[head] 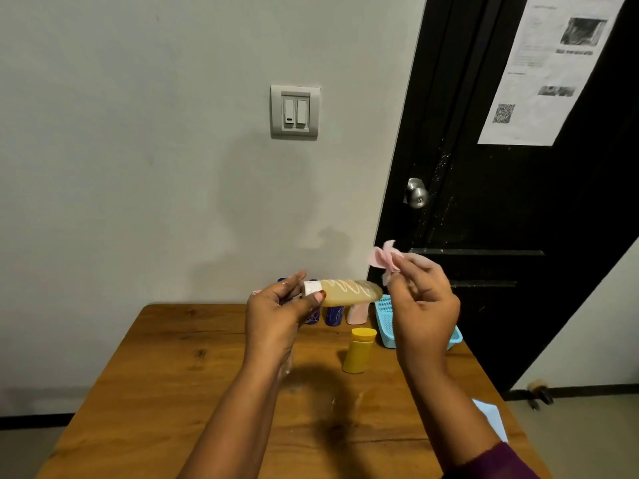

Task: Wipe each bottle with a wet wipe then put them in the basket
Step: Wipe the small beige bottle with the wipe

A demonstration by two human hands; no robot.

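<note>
Your left hand (276,316) pinches only the amber bottle's (349,292) white cap end; your right hand (425,305) grips the pink wipe (384,257). Wiping pressure could lever it loose above the table's (207,375) far edge.

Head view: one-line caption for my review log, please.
Left hand holds an amber bottle sideways while right hand lifts a pink wipe.

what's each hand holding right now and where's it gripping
Left hand holds the amber bottle by its white cap end; right hand pinches the pink wipe.
</note>
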